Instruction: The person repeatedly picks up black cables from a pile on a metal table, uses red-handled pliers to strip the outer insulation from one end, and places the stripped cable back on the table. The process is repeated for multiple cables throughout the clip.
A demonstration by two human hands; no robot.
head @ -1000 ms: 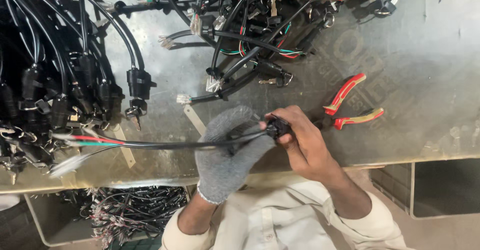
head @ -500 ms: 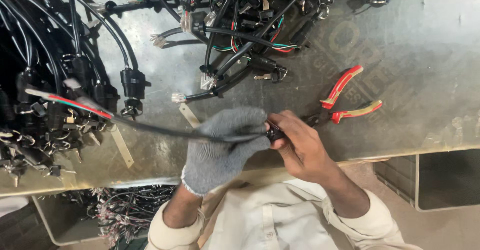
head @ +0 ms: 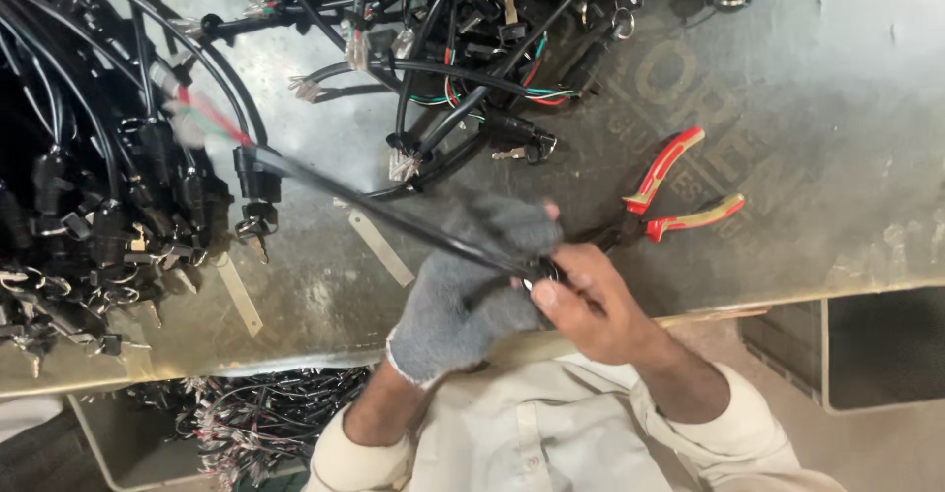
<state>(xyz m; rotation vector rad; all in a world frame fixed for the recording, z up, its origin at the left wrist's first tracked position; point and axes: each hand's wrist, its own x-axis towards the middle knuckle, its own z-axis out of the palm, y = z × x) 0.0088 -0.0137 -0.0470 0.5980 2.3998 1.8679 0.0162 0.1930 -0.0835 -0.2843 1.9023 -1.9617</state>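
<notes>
cable (head: 394, 218): long axis runs up-left from both hands
left hand (head: 472, 285): gloved, closed round cable
right hand (head: 581, 305): bare, pinching cable's near end

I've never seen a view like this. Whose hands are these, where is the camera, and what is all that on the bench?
The camera sits on a person's head and looks down at their own two hands. The left hand wears a grey glove; the right hand is bare. Together they hold one black cable with coloured wires at its far end, the right grip pinching its dark end piece. On the metal bench lie piles of similar black cables and red-handled pliers. More cables fill a bin below.
</notes>
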